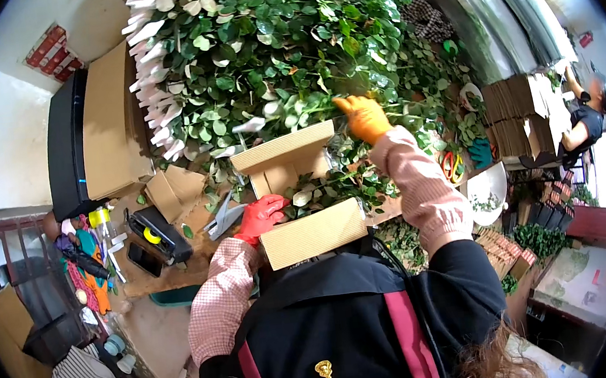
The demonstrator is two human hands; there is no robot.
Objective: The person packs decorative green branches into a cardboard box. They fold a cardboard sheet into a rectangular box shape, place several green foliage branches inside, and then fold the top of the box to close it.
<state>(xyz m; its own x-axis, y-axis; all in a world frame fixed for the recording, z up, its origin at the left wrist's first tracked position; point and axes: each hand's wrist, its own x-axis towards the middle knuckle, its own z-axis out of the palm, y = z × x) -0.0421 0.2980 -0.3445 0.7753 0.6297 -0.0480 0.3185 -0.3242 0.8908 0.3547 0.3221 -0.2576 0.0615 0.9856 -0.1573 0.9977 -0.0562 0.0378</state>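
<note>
In a red glove, my left hand (263,219) rests at the left end of an open corrugated cardboard wrap (314,240), its fingers against the leafy stems (331,191) lying inside. Whether those fingers grip anything is unclear. My right hand (365,121), gloved in orange, reaches past the wrap's far flap. Its fingertips close on a leafy stem, apparently a rose (297,111), with a white-sleeved head (249,125) pointing left. Beyond it spreads a large heap of similar leafy stems (276,42), their white-sleeved heads (157,93) lined up along the left side.
Grey strips (226,219), a black tape dispenser (158,234) and a phone (145,260) lie left. Red-and-yellow-handled scissors (451,167) and a teal glove (480,152) lie right, near stacked cardboard (517,116). Another person (584,126) is at the far right.
</note>
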